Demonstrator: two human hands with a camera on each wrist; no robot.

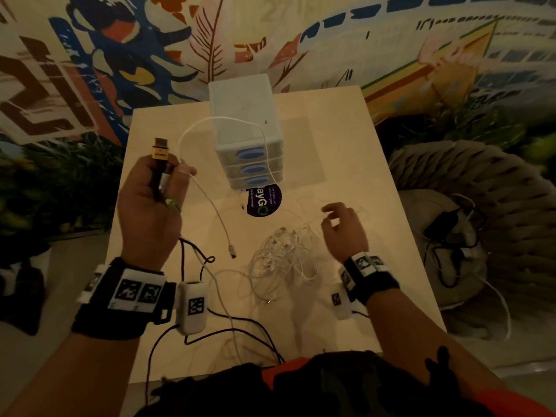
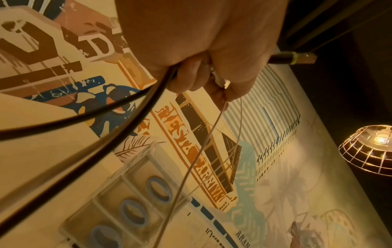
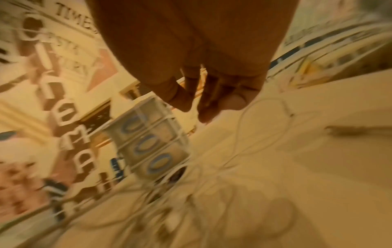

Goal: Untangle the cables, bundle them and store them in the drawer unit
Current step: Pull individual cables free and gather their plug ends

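My left hand (image 1: 159, 188) is raised above the table's left side and grips a black HDMI cable (image 1: 160, 152) with a gold-banded plug, together with a thin white cable (image 1: 210, 206). The white cable loops over the drawer unit (image 1: 245, 130), and its free plug (image 1: 232, 253) dangles toward the table. In the left wrist view the black cable (image 2: 118, 117) and the white cable (image 2: 203, 154) run out of my left hand (image 2: 201, 70). A tangle of white cables (image 1: 282, 260) lies mid-table. My right hand (image 1: 343, 227) hovers just right of it, fingers loosely curled, holding nothing.
The drawer unit has three shut drawers with blue handles (image 3: 146, 147) and stands at the table's (image 1: 361, 164) far middle. A round dark sticker (image 1: 262, 203) lies in front of it. Black cable (image 1: 240, 326) trails off the near edge. A woven pouf (image 1: 469, 206) with chargers stands to the right.
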